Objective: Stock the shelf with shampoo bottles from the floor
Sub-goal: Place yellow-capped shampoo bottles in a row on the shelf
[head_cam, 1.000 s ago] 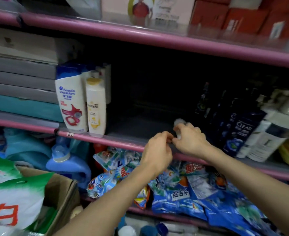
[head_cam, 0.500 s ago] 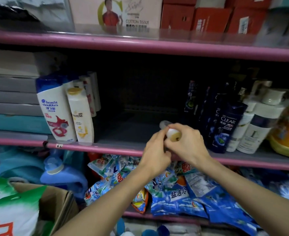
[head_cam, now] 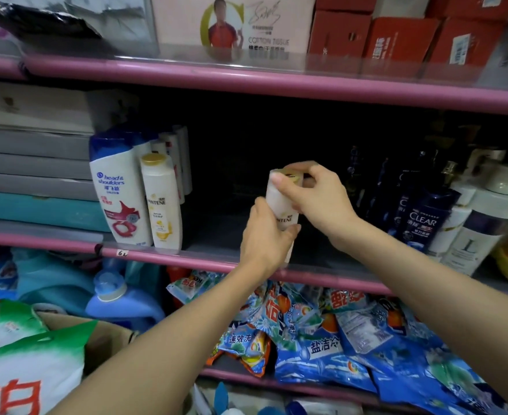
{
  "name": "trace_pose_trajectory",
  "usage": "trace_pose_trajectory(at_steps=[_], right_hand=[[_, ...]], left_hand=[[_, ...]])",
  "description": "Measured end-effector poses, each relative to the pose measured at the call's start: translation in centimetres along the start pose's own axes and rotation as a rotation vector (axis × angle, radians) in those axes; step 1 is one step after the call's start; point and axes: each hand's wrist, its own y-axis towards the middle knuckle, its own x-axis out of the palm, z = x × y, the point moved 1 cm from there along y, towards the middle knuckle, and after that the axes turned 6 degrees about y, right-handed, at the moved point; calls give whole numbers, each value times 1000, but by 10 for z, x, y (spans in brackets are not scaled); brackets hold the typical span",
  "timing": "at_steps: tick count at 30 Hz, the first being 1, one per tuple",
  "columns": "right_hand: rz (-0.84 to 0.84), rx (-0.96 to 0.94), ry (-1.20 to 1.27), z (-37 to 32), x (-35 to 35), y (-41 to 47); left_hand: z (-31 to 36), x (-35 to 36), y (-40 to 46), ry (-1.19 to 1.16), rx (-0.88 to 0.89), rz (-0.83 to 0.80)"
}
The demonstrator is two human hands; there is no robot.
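Observation:
A white Pantene shampoo bottle (head_cam: 280,202) with a gold cap stands nearly upright over the front of the pink-edged middle shelf (head_cam: 210,263). My left hand (head_cam: 266,238) grips its lower body. My right hand (head_cam: 315,194) holds its cap and neck from the right. A second white Pantene bottle (head_cam: 161,202) stands on the shelf at the left, next to a Head & Shoulders bottle (head_cam: 119,190). More white bottles stand behind those two.
Dark Clear bottles (head_cam: 417,214) and white pump bottles (head_cam: 483,217) fill the shelf's right side. Flat boxes (head_cam: 34,163) are stacked at the left. Detergent bags (head_cam: 312,330) lie on the shelf below, and a carton (head_cam: 106,339) with a green and white bag sits at lower left.
Both hands have raised the bottle from lying low at the shelf's front edge to nearly upright. The view has moved closer to the shelf.

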Motion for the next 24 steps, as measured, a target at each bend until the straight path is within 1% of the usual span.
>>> trace_pose_trajectory(at_steps=[3, 5, 11, 13, 15, 17, 19, 21, 23, 24], right_hand=[[-15, 249, 244, 1, -4, 9], [-2, 317, 318, 2, -4, 13], [99, 251, 234, 3, 4, 24], [55, 237, 241, 9, 3, 17], [-61, 254, 231, 22, 2, 3], [-155, 290, 164, 41, 3, -10], [-173, 288, 59, 61, 6, -17], [-140, 235, -51, 77, 11, -20], [-99, 184, -87, 85, 18, -20], [-89, 165, -93, 87, 22, -19]], left_hand=[[-1, -4, 10, 23, -36, -71], [-1, -6, 15, 36, -28, -116], [-4, -7, 18, 38, -19, -166], [-5, -7, 16, 15, -17, -174], [-7, -7, 14, 0, -19, -198], [-12, -7, 11, -1, -31, -234], [-17, -9, 7, 31, -49, -274], [-24, -13, 3, 70, -55, -291], [-32, -26, -2, 66, -34, -226], [-36, -38, -2, 64, 4, -147]])
